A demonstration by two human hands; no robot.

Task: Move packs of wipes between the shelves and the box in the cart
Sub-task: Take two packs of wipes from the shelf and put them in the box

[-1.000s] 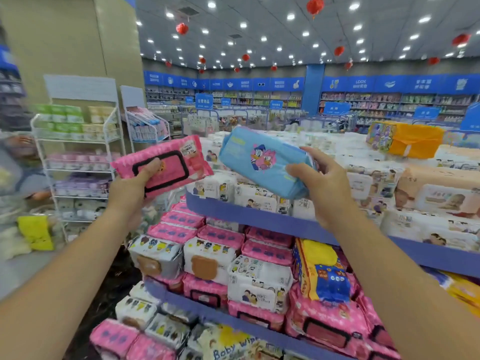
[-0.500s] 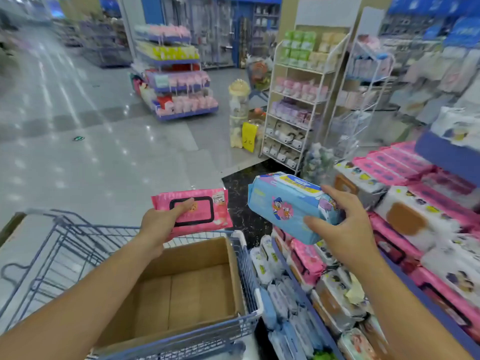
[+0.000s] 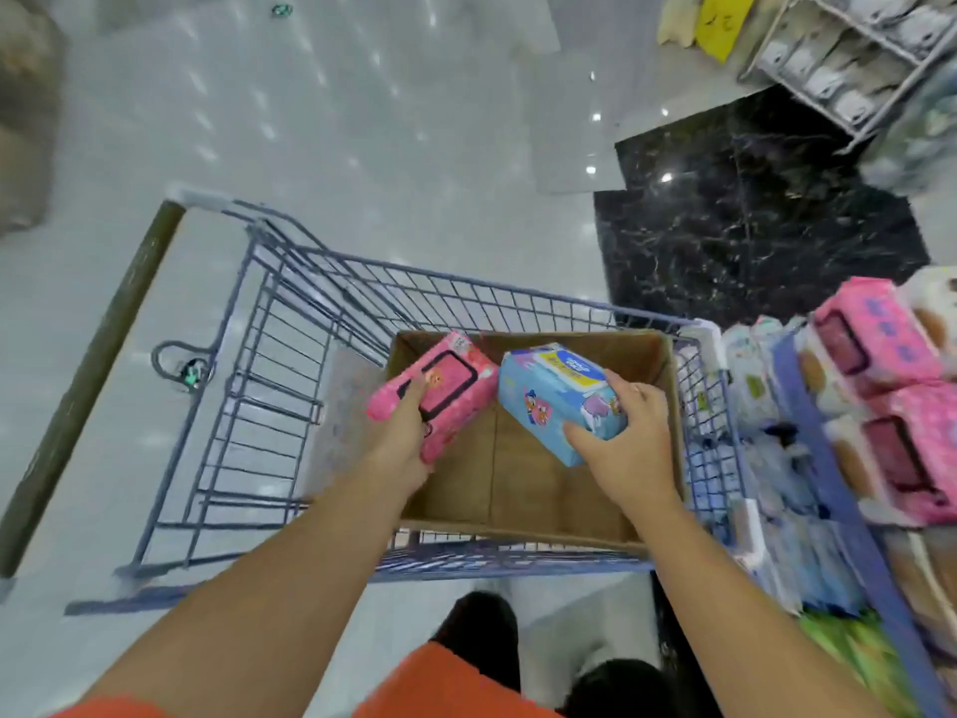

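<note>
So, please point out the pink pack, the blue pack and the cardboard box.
pink pack (image 3: pixel 455 378): head view, on its black-framed lid.
blue pack (image 3: pixel 544 401): head view, on its light blue front face.
cardboard box (image 3: pixel 528 484): head view, on its bare bottom.

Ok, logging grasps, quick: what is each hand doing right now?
Left hand: closed on the pink wipes pack, over the cardboard box.
Right hand: closed on the blue wipes pack, over the same box.
</note>
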